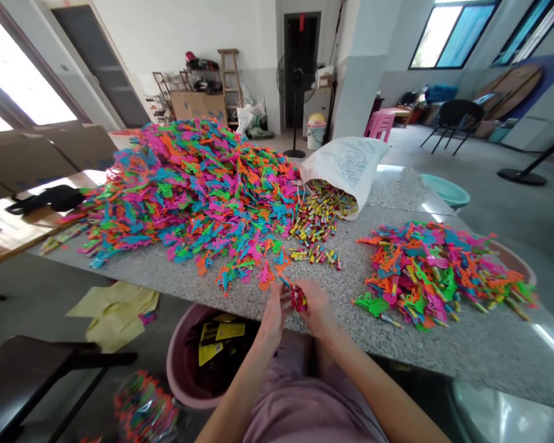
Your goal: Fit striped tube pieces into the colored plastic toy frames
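My right fingers [308, 288] hold small red pieces [298, 299] near the counter's [346, 295] front edge; whether my left fingers [277, 296] grip too, I can't tell. Beyond them, little tubes [321, 209] spill from a white sack [346, 163]; a colourful plastic heap [203, 191] blocks ahead-left, a smaller pile [434, 271] lies right, a pink tub [175, 357] below left.

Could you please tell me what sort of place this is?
Probably a small workshop, or a room used for handwork: a large heap of colorful plastic pieces lies on a speckled table, a white sack lies open with many small tubes at its mouth, and a smaller heap lies to the right.
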`<action>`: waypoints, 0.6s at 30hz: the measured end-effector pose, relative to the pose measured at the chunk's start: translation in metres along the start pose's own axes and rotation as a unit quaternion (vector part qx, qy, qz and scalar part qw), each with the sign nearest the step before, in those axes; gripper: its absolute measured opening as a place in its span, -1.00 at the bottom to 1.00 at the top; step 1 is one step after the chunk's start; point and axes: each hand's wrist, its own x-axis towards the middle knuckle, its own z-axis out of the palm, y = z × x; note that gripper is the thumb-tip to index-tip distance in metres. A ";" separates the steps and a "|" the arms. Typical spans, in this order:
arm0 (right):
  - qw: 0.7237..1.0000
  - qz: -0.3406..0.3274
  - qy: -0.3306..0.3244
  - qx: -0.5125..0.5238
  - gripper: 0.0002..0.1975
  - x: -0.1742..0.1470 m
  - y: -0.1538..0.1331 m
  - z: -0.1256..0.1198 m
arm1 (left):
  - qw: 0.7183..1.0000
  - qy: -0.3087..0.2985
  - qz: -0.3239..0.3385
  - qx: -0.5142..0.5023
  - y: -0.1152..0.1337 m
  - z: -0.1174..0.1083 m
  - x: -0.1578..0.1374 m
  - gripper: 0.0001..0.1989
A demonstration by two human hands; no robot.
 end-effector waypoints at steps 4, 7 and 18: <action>0.996 -0.059 -0.066 0.025 -0.72 -0.006 -0.005 -0.022 | 0.998 -0.014 -0.030 -0.057 0.015 0.005 -0.003 -0.58; 0.994 0.087 0.020 0.069 -0.88 -0.006 -0.009 -0.034 | 0.999 0.011 -0.018 -0.036 0.028 0.010 -0.006 -0.65; 0.988 0.148 0.048 0.019 -0.86 -0.009 -0.022 -0.056 | 0.994 -0.043 0.030 0.095 0.032 0.015 -0.022 -0.75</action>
